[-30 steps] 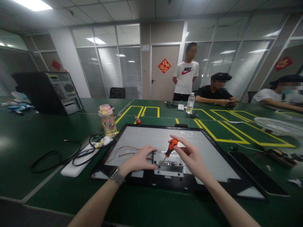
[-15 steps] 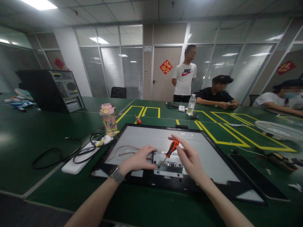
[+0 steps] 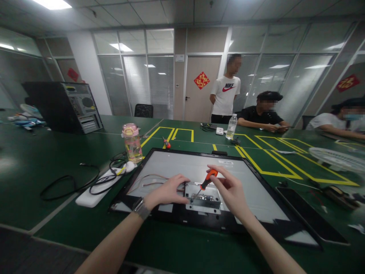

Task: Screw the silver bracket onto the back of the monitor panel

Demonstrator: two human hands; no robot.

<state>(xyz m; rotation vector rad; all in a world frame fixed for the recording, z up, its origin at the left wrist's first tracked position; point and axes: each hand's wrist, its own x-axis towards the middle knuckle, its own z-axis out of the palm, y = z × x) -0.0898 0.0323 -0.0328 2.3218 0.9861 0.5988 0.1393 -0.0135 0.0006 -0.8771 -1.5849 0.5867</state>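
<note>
A large flat display panel [image 3: 245, 182] with a black frame lies on the green table. At its near middle is a silver metal bracket [image 3: 203, 207] with holes. My left hand [image 3: 169, 190] grips the bracket's left edge, thumb toward me and fingers at the far side. My right hand [image 3: 229, 186] pinches the orange and black handle of a screwdriver [image 3: 205, 182] between thumb and fingers. The screwdriver leans to the right, its tip down at the bracket's left part near my left thumb. Thin cables [image 3: 151, 180] run beside my left hand on the panel.
Left of the panel are a white power strip [image 3: 92, 196] with black cable, a pink-lidded bottle [image 3: 132, 146] and an open computer case [image 3: 65, 104]. A second screwdriver [image 3: 167, 144] lies beyond. A dark slab [image 3: 310, 215] lies at right. Several people are across the table.
The screwdriver's handle has tilted slightly further right, and the fingers of my right hand have shifted around it. Its tip stays at the bracket. My left hand has barely moved.
</note>
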